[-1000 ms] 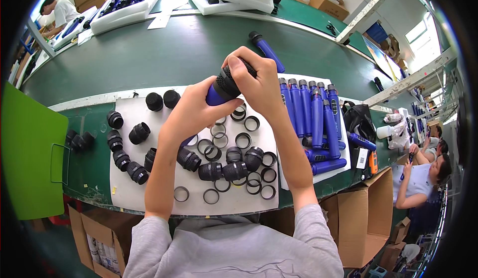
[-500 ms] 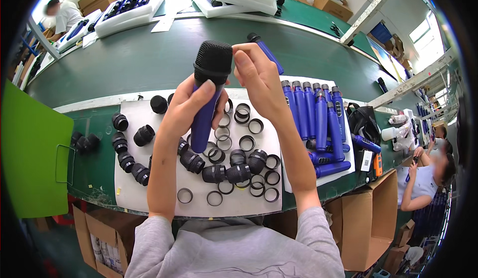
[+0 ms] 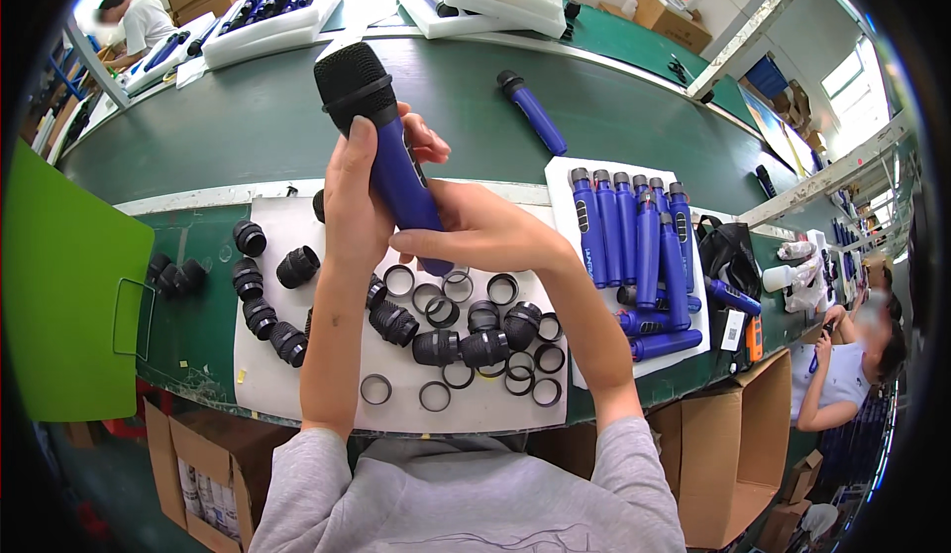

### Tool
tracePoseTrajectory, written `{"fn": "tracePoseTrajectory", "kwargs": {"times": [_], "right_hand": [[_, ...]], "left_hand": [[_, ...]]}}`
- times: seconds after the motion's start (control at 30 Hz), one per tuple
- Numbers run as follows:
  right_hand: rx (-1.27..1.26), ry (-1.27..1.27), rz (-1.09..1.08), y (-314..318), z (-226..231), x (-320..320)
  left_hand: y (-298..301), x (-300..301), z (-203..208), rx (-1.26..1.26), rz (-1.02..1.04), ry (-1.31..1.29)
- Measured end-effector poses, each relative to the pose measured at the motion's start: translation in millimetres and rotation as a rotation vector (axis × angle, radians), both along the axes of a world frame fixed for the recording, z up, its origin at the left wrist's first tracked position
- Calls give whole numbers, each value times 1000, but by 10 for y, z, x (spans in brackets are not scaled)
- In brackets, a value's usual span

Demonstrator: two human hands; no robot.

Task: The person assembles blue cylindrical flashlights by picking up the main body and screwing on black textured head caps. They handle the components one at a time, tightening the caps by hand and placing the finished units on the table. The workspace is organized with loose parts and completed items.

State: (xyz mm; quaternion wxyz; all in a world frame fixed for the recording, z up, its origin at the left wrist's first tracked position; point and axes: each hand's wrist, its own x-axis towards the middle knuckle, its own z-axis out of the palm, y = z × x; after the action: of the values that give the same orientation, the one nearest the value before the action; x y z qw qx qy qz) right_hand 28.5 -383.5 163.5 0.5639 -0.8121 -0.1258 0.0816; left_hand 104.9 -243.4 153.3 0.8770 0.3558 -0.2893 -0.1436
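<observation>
A blue handheld microphone with a black mesh head slants above the work board, its head up and to the left. Around its upper body, just below the mesh, my left hand is closed, thumb in front and fingers behind. My right hand grips the lower end of the same body, thumb across the front. Beneath, black mesh microphone heads and thin black rings lie on the white board. Another blue microphone lies beyond my right hand.
Several blue microphone bodies lie on a white foam tray at right, near a black bag. Cardboard boxes stand below the table edge. A green panel rises at left. Other people sit at far left and right.
The microphone has moved up and left and tilted, its head leaning left. My right hand has come down from beside the mesh head and taken hold of the lower body.
</observation>
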Motion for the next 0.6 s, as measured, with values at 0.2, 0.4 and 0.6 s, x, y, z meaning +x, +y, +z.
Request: {"fn": "tracePoseTrajectory", "kwargs": {"times": [0.2,0.4,0.6], "right_hand": [[-189,-56,-191,80,114,-17],[-259,-97,-267,123,89,-24],[-231,-127,-515,-47,-41,147]], "left_hand": [[14,14,45,73,171,111],[50,39,57,190,190,84],[278,201,-22,499,233,68]]}}
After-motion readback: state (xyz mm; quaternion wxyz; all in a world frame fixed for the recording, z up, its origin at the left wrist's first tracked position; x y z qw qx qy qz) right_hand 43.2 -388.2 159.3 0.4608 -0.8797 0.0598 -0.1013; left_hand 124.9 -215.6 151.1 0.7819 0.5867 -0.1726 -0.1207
